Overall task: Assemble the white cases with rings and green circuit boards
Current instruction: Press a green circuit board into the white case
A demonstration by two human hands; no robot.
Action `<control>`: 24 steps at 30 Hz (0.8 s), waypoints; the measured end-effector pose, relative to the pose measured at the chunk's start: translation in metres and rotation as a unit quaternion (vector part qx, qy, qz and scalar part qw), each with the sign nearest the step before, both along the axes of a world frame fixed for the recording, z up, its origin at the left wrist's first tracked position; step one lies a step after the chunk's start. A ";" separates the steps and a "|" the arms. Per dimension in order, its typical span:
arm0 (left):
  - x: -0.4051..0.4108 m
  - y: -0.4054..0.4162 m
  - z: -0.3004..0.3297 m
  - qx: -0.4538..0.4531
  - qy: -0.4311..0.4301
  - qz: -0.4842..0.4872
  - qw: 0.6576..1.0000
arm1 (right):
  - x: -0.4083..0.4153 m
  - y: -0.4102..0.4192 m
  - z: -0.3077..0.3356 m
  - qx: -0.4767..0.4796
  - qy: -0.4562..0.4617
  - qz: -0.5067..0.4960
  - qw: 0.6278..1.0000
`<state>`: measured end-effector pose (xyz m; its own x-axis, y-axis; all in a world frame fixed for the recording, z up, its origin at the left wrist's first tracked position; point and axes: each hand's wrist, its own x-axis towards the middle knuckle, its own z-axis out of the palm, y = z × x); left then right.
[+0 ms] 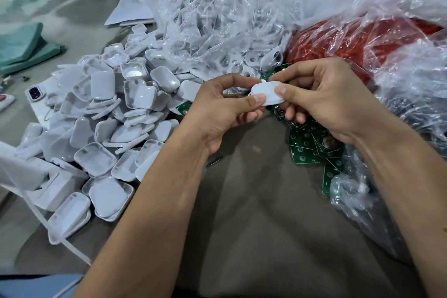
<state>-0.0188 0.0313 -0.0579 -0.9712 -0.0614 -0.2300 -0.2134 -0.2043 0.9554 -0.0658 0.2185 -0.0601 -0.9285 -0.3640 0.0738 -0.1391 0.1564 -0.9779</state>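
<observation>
Both hands hold one small white case (266,91) above the table's middle. My left hand (225,106) pinches its near left edge with thumb and fingers. My right hand (324,94) grips its right side, thumb on top. Whatever lies inside the case is hidden. A heap of white case halves (108,113) spreads over the table to the left. Green circuit boards (309,145) lie scattered under and right of my hands. White ring parts (217,38) fill a clear plastic bag behind the case.
A clear bag of red parts (343,41) sits at the back right, with more crumpled plastic (411,109) along the right side. A phone (33,93) lies at the left edge. Green cloth (21,46) and papers (130,7) lie at the back left.
</observation>
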 end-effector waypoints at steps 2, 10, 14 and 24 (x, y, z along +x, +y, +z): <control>0.000 0.000 -0.001 -0.010 -0.001 -0.002 1.000 | 0.000 0.000 0.000 0.005 0.003 0.005 1.000; -0.002 -0.001 -0.003 -0.039 0.026 0.010 0.999 | 0.000 0.003 0.004 0.031 0.050 0.027 0.998; -0.006 0.002 -0.006 -0.068 0.075 0.035 0.994 | -0.002 0.005 0.003 0.087 0.141 0.020 0.986; -0.009 0.001 -0.011 -0.167 0.183 0.041 0.968 | -0.001 -0.001 -0.005 0.057 0.170 -0.021 0.984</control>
<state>-0.0274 0.0319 -0.0689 -0.9727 -0.1539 0.1738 0.1549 0.1275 0.9797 -0.0665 0.2177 -0.0648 -0.8717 -0.3490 0.3439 -0.4460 0.2748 -0.8518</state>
